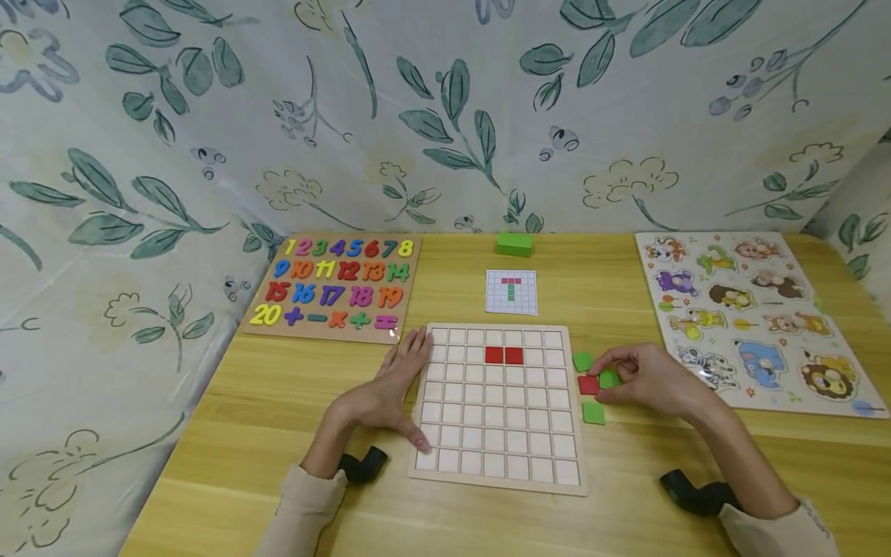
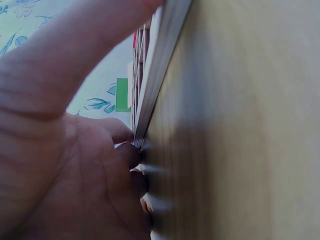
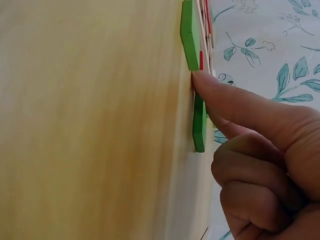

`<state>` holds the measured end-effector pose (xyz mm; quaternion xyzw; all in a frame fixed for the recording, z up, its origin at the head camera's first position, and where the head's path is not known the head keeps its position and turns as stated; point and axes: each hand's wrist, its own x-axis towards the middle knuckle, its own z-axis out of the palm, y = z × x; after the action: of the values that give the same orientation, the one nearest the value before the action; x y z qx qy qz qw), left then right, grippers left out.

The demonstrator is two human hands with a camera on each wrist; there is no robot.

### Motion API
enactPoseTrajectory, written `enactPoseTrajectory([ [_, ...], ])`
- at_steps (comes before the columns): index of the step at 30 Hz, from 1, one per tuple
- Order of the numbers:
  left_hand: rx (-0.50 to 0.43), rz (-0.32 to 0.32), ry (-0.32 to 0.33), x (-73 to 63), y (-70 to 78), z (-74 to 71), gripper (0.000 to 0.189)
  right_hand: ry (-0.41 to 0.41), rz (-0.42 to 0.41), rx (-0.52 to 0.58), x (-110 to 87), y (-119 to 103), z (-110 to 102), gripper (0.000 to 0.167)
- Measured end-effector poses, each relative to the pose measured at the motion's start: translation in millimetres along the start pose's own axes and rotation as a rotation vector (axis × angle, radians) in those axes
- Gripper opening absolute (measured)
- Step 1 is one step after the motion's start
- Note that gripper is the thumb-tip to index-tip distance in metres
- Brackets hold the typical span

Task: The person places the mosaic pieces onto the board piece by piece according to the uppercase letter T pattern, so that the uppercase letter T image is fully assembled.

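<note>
A wooden grid board (image 1: pixel 578 433) lies on the table with two red square tiles (image 1: pixel 504 355) side by side in its second row. My left hand (image 1: pixel 383 398) rests along the board's left edge, fingers spread toward the upper corner and thumb on the lower left. To the right of the board, my right hand (image 1: pixel 650 375) pinches a red tile (image 1: pixel 588 385) between thumb and index finger, its other fingers curled. Green tiles lie around it: one above (image 1: pixel 582 361), one partly under the hand (image 1: pixel 609 378), one below (image 1: pixel 593 413).
Behind the board lies a pattern card (image 1: pixel 511 305) showing a red and green T, with a green block (image 1: pixel 513 245) farther back. A number puzzle (image 1: pixel 334 286) is at the left, an animal puzzle (image 1: pixel 759 325) at the right. A floral cloth (image 1: pixel 445 186) hangs behind the table.
</note>
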<state>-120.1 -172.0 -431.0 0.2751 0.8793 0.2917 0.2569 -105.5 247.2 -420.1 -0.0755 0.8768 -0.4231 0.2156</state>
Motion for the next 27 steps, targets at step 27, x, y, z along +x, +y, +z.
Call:
enactPoseTrajectory([
  [27, 0.007, -0.013, 0.005, 0.5, 0.4, 0.3, 0.156, 0.110, -0.101, -0.047, 82.2, -103.8, 73.8, 0.022],
])
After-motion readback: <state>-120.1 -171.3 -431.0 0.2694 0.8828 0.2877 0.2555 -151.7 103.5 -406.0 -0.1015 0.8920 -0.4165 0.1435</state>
